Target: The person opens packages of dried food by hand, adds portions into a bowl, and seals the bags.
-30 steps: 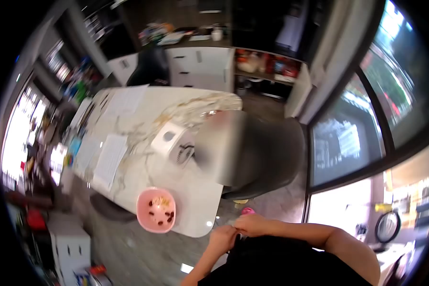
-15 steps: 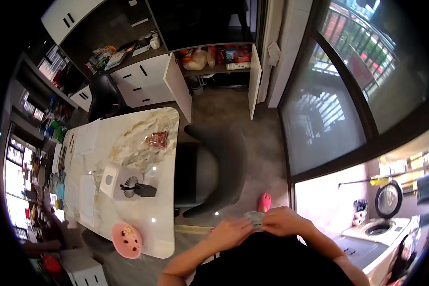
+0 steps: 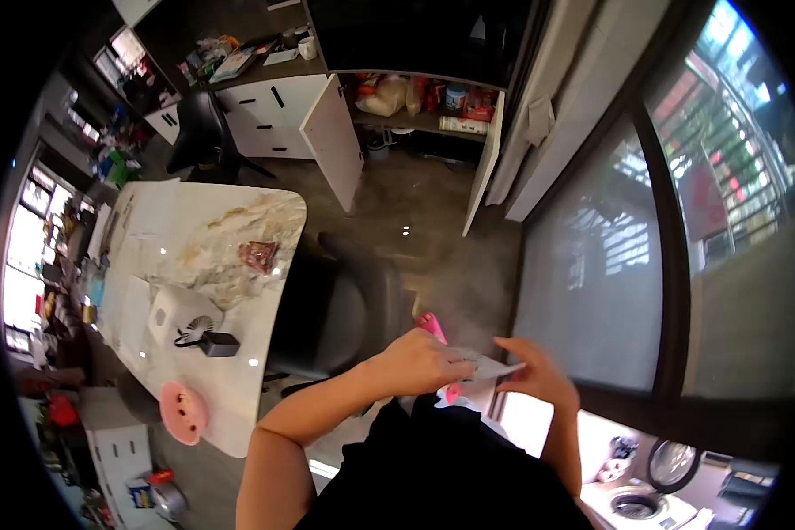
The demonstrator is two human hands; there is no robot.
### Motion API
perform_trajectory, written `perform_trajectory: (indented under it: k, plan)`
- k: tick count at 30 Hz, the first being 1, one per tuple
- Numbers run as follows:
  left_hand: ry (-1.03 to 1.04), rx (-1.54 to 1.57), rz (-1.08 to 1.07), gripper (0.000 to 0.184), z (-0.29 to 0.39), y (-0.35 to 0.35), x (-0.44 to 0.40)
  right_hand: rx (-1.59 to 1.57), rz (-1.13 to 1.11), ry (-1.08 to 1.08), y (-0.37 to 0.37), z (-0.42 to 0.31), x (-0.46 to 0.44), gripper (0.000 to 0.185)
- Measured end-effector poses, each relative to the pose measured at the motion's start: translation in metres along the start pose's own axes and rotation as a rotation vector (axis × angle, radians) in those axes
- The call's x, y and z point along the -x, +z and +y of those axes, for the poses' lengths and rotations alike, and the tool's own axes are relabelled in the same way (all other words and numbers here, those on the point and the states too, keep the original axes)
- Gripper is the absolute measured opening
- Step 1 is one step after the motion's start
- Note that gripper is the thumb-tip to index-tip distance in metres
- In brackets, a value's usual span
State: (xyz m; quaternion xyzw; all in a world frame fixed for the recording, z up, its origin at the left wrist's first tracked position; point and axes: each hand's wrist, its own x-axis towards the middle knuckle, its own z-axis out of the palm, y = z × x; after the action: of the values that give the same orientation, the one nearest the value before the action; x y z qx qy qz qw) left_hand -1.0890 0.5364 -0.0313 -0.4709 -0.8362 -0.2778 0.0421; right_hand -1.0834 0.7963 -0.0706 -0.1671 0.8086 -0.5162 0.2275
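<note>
My left hand [image 3: 421, 362] pinches the packet [image 3: 493, 366] | right hand [image 3: 543, 378] half-open around its tip, contact unclear | probably light, limp; hold by edges

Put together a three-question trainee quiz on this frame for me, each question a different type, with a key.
1. True or false: both white cabinet doors below the dark panel stand open.
2. What colour is the bowl by the edge of the table?
A) green
B) pink
C) blue
3. Which hand grips the thin, pale thing?

Key:
1. True.
2. B.
3. The left hand; the right hand is spread near its edge.
</note>
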Motion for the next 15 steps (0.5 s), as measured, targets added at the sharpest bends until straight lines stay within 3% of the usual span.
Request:
perform_trajectory:
  k: [3,4,5,7,8,9,10,11,12,14,15]
  plan:
    - [0.161,0.088,0.094,0.008,-0.053,0.021,-0.029,0.005,-0.164,-0.123,-0.004,0.016,-0.057,0.054]
    - [0.153,0.089,0.145,0.008,-0.073,0.021,-0.036,0.185,-0.227,-0.162,-0.009,0.03,-0.073,0.048]
    - [0.075,0.046,0.16,0.009,-0.095,0.02,-0.041,0.171,-0.23,-0.137,-0.013,0.047,-0.094,0.043]
    - [-0.106,-0.025,0.204,0.013,-0.131,0.017,-0.055,0.129,-0.211,0.371,-0.024,0.059,-0.127,0.039]
    - [-0.186,0.002,0.391,0.024,-0.147,0.0,-0.057,0.173,-0.241,0.387,-0.029,0.066,-0.144,0.039]
    - [-0.205,0.006,0.417,0.024,-0.163,-0.011,-0.054,-0.022,-0.117,0.441,-0.028,0.077,-0.163,0.041]
    - [-0.355,-0.033,0.551,0.029,-0.18,-0.021,-0.049,-0.225,0.013,0.49,-0.028,0.088,-0.185,0.045]
    - [-0.507,-0.063,0.672,0.034,-0.193,-0.025,-0.041,-0.218,0.0,0.506,-0.033,0.098,-0.205,0.045]
    - [-0.526,-0.05,0.666,0.034,-0.201,-0.021,-0.029,-0.291,0.054,0.503,-0.039,0.11,-0.223,0.049]
    - [-0.872,-0.023,0.665,0.039,-0.219,-0.004,-0.003,-0.402,0.184,0.506,-0.051,0.114,-0.264,0.051]
    - [-0.882,-0.023,0.656,0.039,-0.221,0.005,0.011,-0.443,0.264,0.517,-0.055,0.113,-0.285,0.05]
